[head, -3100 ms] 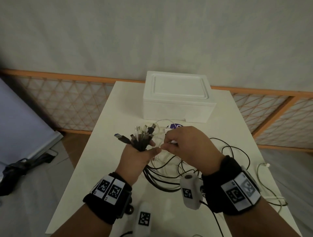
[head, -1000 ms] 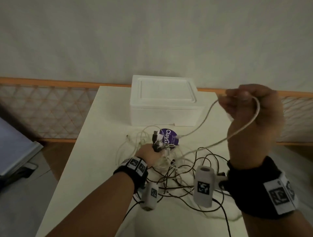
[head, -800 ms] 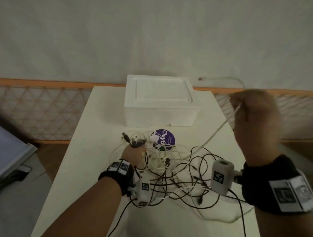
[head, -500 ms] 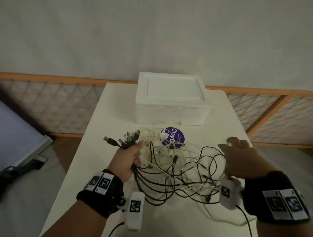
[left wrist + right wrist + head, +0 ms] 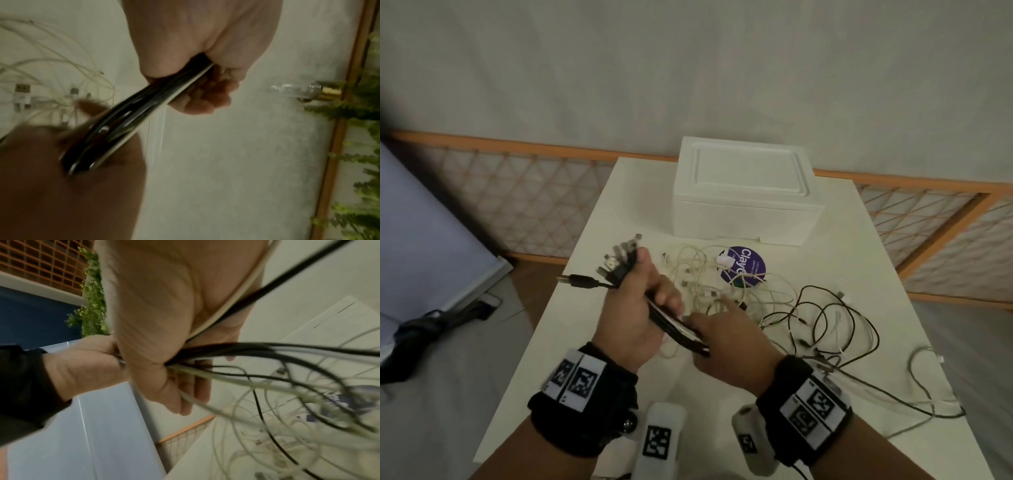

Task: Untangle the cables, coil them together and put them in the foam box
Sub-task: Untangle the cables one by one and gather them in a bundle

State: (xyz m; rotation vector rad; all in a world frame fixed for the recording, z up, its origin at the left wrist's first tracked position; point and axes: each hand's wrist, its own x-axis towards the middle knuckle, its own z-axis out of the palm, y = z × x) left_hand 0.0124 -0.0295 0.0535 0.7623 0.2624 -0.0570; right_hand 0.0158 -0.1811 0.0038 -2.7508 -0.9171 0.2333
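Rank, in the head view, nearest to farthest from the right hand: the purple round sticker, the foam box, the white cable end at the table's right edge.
From the right hand:
1. Purple round sticker, just beyond the hand, mid-table among the white cables.
2. White cable end, out to the right by the table edge.
3. Foam box, at the far end of the table, lid on.

Dim, soft light; motion-blurred wrist views

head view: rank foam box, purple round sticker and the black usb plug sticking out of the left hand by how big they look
1. foam box
2. purple round sticker
3. black usb plug

The plug is held nearer the camera, yet looks smallest.
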